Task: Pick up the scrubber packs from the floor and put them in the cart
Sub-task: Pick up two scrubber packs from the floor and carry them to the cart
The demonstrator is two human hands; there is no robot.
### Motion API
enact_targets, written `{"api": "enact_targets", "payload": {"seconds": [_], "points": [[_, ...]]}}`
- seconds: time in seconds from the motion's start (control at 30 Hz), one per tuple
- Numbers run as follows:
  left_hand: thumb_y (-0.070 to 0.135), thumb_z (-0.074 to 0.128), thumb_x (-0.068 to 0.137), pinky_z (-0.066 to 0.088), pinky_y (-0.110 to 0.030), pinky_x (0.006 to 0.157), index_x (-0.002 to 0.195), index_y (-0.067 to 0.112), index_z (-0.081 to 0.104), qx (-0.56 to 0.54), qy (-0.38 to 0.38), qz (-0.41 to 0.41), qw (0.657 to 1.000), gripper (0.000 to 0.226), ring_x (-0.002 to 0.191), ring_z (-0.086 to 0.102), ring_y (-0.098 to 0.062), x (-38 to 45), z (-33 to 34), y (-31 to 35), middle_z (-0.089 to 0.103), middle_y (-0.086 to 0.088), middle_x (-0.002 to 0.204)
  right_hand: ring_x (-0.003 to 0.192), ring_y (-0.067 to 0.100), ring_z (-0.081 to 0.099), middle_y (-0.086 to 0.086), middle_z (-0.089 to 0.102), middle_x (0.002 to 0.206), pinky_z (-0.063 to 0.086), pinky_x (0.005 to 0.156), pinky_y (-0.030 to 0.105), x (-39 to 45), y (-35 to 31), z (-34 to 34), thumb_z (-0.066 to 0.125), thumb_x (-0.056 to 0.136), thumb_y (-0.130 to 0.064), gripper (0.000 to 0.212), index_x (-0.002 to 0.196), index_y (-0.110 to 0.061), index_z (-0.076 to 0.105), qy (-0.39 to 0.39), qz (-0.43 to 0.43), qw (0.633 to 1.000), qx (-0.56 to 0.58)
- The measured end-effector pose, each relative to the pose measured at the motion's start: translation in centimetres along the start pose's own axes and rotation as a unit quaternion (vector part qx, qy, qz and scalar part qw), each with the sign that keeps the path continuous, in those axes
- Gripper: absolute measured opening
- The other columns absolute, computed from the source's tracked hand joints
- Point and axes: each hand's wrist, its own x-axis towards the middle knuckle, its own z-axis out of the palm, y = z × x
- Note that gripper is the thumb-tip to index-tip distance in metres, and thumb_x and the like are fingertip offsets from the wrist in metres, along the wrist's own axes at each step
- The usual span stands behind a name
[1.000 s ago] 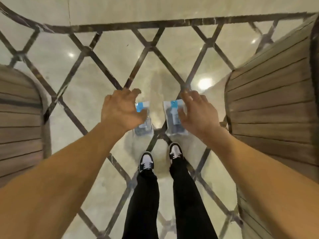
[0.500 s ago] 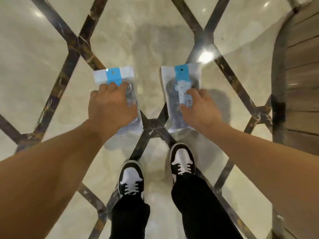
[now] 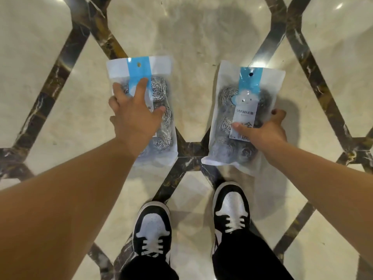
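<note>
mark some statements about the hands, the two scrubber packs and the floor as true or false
1. Each hand is on its own pack. True: the left hand is on the left scrubber pack, the right hand on the right scrubber pack.
2. The right hand lies flat and open beside its pack. False: its thumb is on top of the pack and its fingers curl round the pack's edge.
3. Both packs have a blue strip at the top. True.
4. The cart stands between the two packs. False: no cart shows; only marble floor lies between them.
5. The person is barefoot. False: black and white shoes are worn.
</note>
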Motion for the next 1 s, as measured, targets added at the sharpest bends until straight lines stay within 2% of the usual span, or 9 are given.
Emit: {"api": "enact_targets", "payload": {"seconds": [0.13, 0.23, 0.33, 0.43, 0.57, 0.63, 0.77, 0.9, 1.0], "points": [[0.051, 0.094, 0.061, 0.037, -0.05, 0.109, 0.159, 0.03, 0.011, -0.098, 0.025, -0.149, 0.984, 0.13, 0.136, 0.036, -0.045, 0.6, -0.6, -0.5, 0.021, -0.02, 0.156, 0.123, 0.036, 0.06, 0.01, 0.057, 0.142, 0.051, 0.103, 0.052, -0.6, -0.1, 0.9, 0.095, 0.059, -0.055, 0.117, 0.148, -0.015, 0.029, -0.032, 0.034, 0.997, 0.065], [0.055, 0.096, 0.052, 0.034, -0.055, 0.114, 0.159, 0.02, 0.008, -0.133, -0.019, -0.225, 0.965, 0.143, 0.141, 0.032, -0.04, 0.5, -0.5, -1.4, 0.029, -0.018, 0.151, 0.117, 0.033, 0.065, 0.002, 0.064, 0.134, 0.055, 0.097, 0.056, -0.2, 0.9, 1.5, 0.092, 0.027, -0.065, 0.131, 0.14, -0.023, 0.039, -0.053, 0.009, 0.993, 0.102], [0.055, 0.098, 0.048, 0.044, -0.051, 0.109, 0.15, 0.013, 0.031, -0.196, -0.015, -0.239, 0.951, 0.129, 0.134, 0.046, -0.032, -0.1, 0.4, -3.0, 0.043, -0.011, 0.143, 0.111, 0.032, 0.068, 0.003, 0.063, 0.134, 0.057, 0.094, 0.056, -0.2, 1.3, 1.9, 0.091, 0.028, -0.06, 0.126, 0.136, -0.026, 0.036, -0.065, 0.0, 0.989, 0.132], [0.044, 0.1, 0.052, 0.056, -0.025, 0.077, 0.134, 0.01, 0.049, -0.275, -0.005, -0.243, 0.93, 0.102, 0.105, 0.064, -0.018, -0.6, 0.8, -4.0, 0.062, 0.001, 0.119, 0.109, 0.031, 0.068, 0.005, 0.061, 0.134, 0.057, 0.096, 0.054, -0.7, 0.8, 2.1, 0.094, 0.048, -0.051, 0.109, 0.135, -0.026, 0.034, -0.067, -0.004, 0.986, 0.15], [0.051, 0.099, 0.047, 0.056, -0.022, 0.055, 0.112, 0.013, 0.072, -0.296, -0.023, -0.236, 0.925, 0.08, 0.086, 0.075, -0.016, -0.7, 0.8, -4.2, 0.076, 0.0, 0.102, 0.121, 0.032, 0.062, 0.004, 0.059, 0.139, 0.051, 0.103, 0.051, -0.5, 0.6, 2.1, 0.085, 0.063, -0.068, 0.104, 0.142, -0.02, 0.037, -0.019, -0.025, 0.992, 0.12], [0.044, 0.1, 0.051, 0.061, -0.026, 0.06, 0.112, 0.017, 0.072, -0.329, -0.038, -0.218, 0.918, 0.072, 0.08, 0.076, -0.012, -1.1, 0.6, -4.2, 0.077, 0.002, 0.098, 0.123, 0.033, 0.06, 0.005, 0.06, 0.139, 0.049, 0.104, 0.049, -0.4, 0.5, 2.0, 0.08, 0.076, -0.064, 0.09, 0.142, -0.018, 0.039, -0.006, -0.044, 0.995, 0.089], [0.039, 0.096, 0.062, 0.062, -0.038, 0.084, 0.115, 0.023, 0.065, -0.346, -0.033, -0.171, 0.922, 0.063, 0.093, 0.075, -0.013, -1.7, -0.7, -4.3, 0.076, 0.007, 0.104, 0.113, 0.028, 0.063, 0.0, 0.066, 0.121, 0.051, 0.101, 0.046, -1.2, -0.6, 1.4, 0.078, 0.078, -0.064, 0.08, 0.138, -0.021, 0.046, -0.002, -0.081, 0.993, 0.082], [0.02, 0.092, 0.07, 0.06, -0.021, 0.067, 0.107, 0.024, 0.07, -0.391, -0.062, -0.167, 0.903, 0.043, 0.07, 0.074, 0.002, -2.4, -4.0, -3.4, 0.077, 0.012, 0.086, 0.094, 0.016, 0.07, -0.008, 0.072, 0.103, 0.058, 0.084, 0.035, -3.5, -2.8, -0.4, 0.077, 0.073, -0.071, 0.075, 0.126, -0.021, 0.059, -0.005, -0.112, 0.986, 0.124], [0.022, 0.095, 0.066, 0.063, -0.035, 0.08, 0.108, 0.026, 0.07, -0.406, -0.063, -0.157, 0.898, 0.05, 0.077, 0.076, -0.007, -2.7, -9.0, -1.6, 0.077, 0.013, 0.087, 0.086, 0.004, 0.066, -0.014, 0.066, 0.094, 0.05, 0.067, 0.02, -5.9, -5.8, -3.2, 0.077, 0.084, -0.057, 0.055, 0.118, -0.02, 0.055, -0.003, -0.155, 0.977, 0.144]]}}
